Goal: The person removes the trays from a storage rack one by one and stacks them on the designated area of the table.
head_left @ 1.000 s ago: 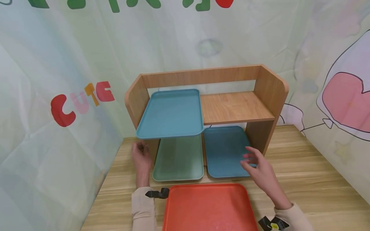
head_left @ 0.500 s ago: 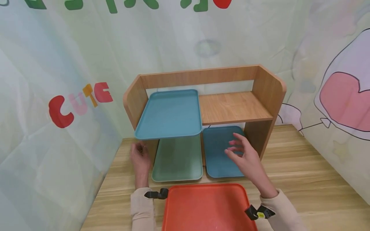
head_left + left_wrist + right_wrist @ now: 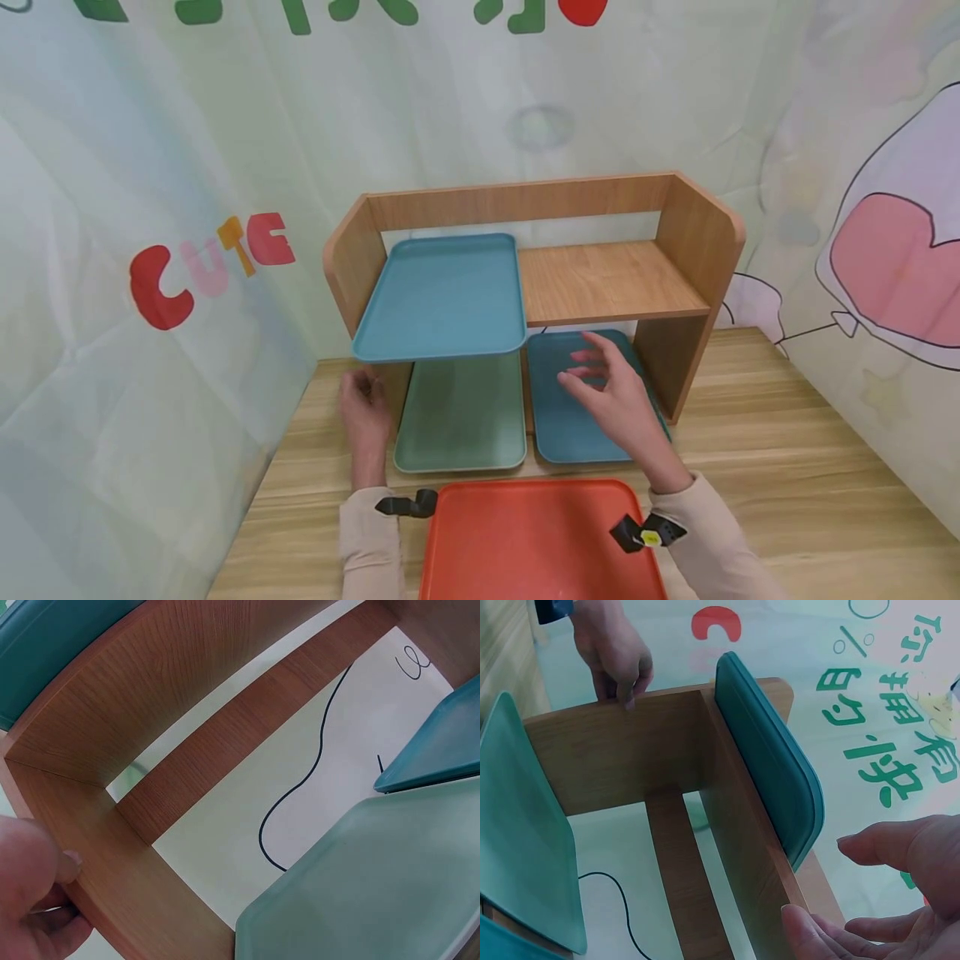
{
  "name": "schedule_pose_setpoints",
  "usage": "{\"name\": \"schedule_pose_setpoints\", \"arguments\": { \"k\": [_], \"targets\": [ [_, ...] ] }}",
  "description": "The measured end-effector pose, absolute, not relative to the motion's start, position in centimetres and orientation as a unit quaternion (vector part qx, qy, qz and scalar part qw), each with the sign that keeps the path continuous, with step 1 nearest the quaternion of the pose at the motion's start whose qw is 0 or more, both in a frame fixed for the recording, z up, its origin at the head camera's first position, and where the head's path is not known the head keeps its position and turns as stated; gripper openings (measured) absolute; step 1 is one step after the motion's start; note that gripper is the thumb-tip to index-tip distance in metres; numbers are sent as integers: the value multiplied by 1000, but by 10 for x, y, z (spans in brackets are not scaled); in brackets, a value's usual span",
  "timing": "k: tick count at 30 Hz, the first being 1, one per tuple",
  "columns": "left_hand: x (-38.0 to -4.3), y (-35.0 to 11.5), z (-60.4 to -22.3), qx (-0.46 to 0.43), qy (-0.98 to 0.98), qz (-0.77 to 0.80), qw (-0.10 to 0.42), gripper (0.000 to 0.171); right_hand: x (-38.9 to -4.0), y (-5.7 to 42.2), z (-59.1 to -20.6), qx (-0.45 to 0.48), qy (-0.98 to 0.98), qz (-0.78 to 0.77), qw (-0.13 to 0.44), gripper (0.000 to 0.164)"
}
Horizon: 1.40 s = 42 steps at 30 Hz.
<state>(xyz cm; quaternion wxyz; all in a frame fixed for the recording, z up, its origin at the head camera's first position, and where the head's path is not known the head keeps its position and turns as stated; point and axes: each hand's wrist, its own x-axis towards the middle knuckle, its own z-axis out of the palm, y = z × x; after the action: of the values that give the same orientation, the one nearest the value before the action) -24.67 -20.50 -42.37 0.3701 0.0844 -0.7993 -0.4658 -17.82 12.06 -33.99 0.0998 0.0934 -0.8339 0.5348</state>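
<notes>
A two-tier wooden desk shelf (image 3: 615, 279) stands on the table. My left hand (image 3: 365, 421) pinches its left side panel low down; in the left wrist view the thumb (image 3: 69, 866) lies against the panel's inner face. A light blue tray (image 3: 442, 296) rests on the upper left board, its front rim jutting past the edge. Below it leans a green tray (image 3: 465, 412), with a darker blue tray (image 3: 558, 433) in the lower right bay. My right hand (image 3: 615, 400) hovers before that bay, fingers spread and curved, holding nothing; it overlaps the darker blue tray in the head view.
A red tray (image 3: 532, 542) lies on the wooden table (image 3: 787, 467) in front of the shelf, between both forearms. The upper right board shows bare wood. Printed fabric (image 3: 465, 100) hangs close behind the shelf and along both sides.
My right hand has moved left and slightly up, from the right edge of the darker blue tray to over its middle. The left hand and the trays have kept their places.
</notes>
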Motion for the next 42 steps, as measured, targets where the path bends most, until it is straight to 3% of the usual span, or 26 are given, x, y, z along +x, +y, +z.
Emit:
{"name": "schedule_pose_setpoints", "arguments": {
  "k": [27,42],
  "targets": [
    [-245,-205,-425,91,-797,-475,362,9,-202,79,-320,86,-762,641,31,64],
    [-246,-205,-424,96,-804,-467,355,8,-208,64,-316,75,-711,699,9,54]
  ]
}}
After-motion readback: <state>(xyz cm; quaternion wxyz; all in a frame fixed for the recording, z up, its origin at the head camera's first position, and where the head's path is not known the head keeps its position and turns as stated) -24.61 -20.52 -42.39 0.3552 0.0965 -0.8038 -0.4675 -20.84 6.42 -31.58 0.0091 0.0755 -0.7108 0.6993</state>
